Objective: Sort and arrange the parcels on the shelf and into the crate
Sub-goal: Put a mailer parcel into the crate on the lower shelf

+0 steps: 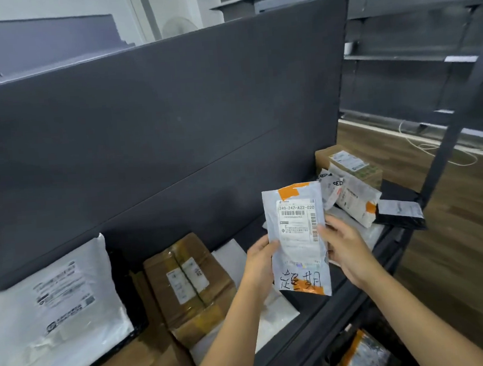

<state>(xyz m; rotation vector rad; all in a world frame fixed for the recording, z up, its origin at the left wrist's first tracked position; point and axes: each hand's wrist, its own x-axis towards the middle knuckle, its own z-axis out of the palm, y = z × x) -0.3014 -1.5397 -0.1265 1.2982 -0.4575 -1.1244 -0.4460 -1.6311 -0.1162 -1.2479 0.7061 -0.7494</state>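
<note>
Grey plastic parcel, orange-taped and labelled, stands upright above the shelf, held by 2 hands. The left hand pinches its left edge and the right hand pinches its right edge. Left of this parcel lie a taped cardboard box and a white mailer. Behind it to the right is a heap of small parcels.

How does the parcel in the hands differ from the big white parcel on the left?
The held parcel is narrow; the big white parcel is far larger. Left hand and right hand hold the held parcel upright; the big white parcel rests on the shelf. The held parcel bears orange tape and handwriting; the big white parcel shows neither. Both have printed labels.
</note>
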